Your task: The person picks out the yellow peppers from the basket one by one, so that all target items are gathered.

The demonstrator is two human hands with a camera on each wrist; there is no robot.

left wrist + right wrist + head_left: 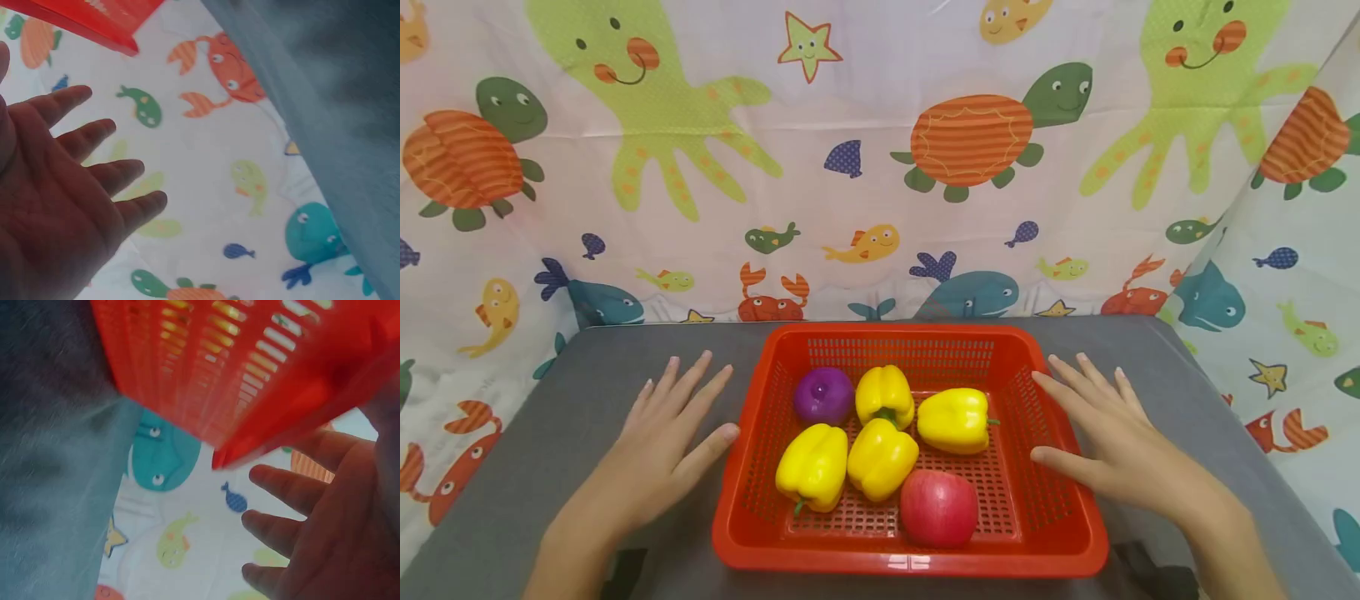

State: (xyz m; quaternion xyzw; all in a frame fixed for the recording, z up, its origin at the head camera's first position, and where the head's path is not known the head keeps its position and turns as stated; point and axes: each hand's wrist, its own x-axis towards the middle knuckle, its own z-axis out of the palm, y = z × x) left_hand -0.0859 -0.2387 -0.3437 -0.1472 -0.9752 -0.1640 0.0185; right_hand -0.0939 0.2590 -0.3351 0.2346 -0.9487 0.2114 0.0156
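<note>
A red plastic basket with slotted walls sits on the grey table. Inside lie several yellow bell peppers: one at the back, one at the right, one at the left and one in the middle. A purple onion occupies the back left, and a red apple the front. My left hand is spread beside the basket's left wall, thumb tip close to the rim. On the other side my right hand has its fingers extended, fingertips and thumb overlapping the right rim in the head view. Neither hand holds anything.
The grey cloth-covered table extends on both sides of the basket. A curtain printed with sea animals hangs behind the table and along both sides.
</note>
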